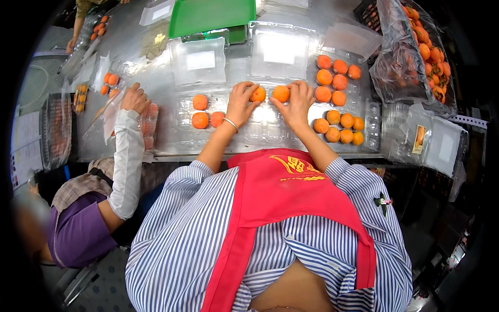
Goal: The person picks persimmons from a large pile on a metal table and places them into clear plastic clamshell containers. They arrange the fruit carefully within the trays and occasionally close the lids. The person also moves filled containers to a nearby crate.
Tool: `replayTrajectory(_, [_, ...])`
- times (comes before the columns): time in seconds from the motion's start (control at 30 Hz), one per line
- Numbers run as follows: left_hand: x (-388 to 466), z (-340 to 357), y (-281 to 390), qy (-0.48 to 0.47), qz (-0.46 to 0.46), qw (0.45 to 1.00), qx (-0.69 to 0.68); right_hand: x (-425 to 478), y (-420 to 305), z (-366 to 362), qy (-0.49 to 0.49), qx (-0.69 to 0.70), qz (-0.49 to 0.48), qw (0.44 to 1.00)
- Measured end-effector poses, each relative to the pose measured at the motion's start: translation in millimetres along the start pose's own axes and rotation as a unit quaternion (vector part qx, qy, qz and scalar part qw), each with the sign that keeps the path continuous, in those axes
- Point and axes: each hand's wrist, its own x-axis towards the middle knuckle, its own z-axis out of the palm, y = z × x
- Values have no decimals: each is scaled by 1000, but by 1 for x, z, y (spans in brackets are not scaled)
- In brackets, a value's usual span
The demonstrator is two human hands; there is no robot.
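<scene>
My left hand (242, 103) has its thumb and fingers around an orange persimmon (257, 94). Close beside it, my right hand (296, 102) grips another persimmon (281, 94). Both fruits are at the upper part of a clear plastic clamshell tray (269, 134) with moulded cups. Left of my left hand, a few persimmons (200, 102) sit in another clear tray. To the right of my right hand, several redder persimmons (324, 77) lie in a clear tray, and several paler orange ones (333, 134) lie in one nearer the table edge.
Open clear lids with white sheets (259, 70) stand behind the trays, before a green plastic tray (212, 17). A plastic-lined crate of persimmons (430, 54) is at right, above stacked clear containers (405, 132). A co-worker's hand (135, 99) is at left beside a packed clamshell (149, 126).
</scene>
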Motion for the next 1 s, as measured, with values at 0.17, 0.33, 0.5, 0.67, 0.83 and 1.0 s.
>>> replayTrajectory(0.17, [-6, -1, 26, -6, 46, 997, 66, -10, 15, 9, -70, 67, 5, 995])
replayTrajectory(0.33, [0, 13, 51, -75, 139, 979, 131, -17, 33, -15, -80, 68, -56, 993])
replayTrajectory(0.5, [17, 25, 46, -41, 61, 996, 47, -8, 45, -29, -84, 87, -67, 990])
replayTrajectory(0.67, [25, 31, 34, -27, 39, 999, -17, 12, 56, -31, -110, 117, -15, 987])
replayTrajectory(0.83, [22, 36, 37, 21, 60, 998, 5, 32, 64, -26, -149, 81, -9, 985])
replayTrajectory(1.0, [2, 43, 37, 13, 41, 988, 146, 23, 48, -24, -76, -100, -90, 988])
